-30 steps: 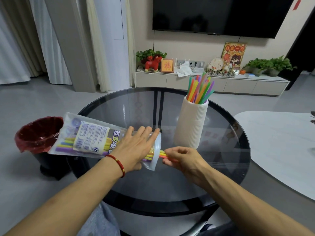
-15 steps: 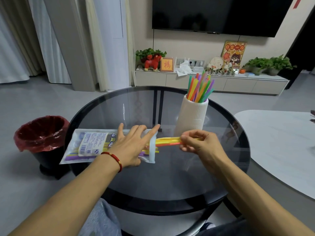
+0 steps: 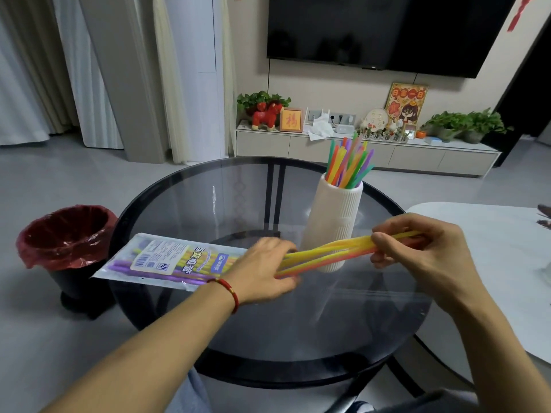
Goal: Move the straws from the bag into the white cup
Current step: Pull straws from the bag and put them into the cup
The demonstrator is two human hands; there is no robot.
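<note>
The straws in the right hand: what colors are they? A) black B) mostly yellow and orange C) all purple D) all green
B: the bunch of straws pinched in the right hand looks yellow with orange underneath, its other end at the bag that the left hand holds down.

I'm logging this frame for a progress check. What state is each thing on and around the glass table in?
straw bag: lying flat on the table, open at its right end, purple straws inside
left hand: pressing the bag's open end down
right hand: grip closed on a bundle
pulled straws: yellow and orange, nearly clear of the bag
white cup: upright, holding straws
trash bin: upright, red liner
</note>
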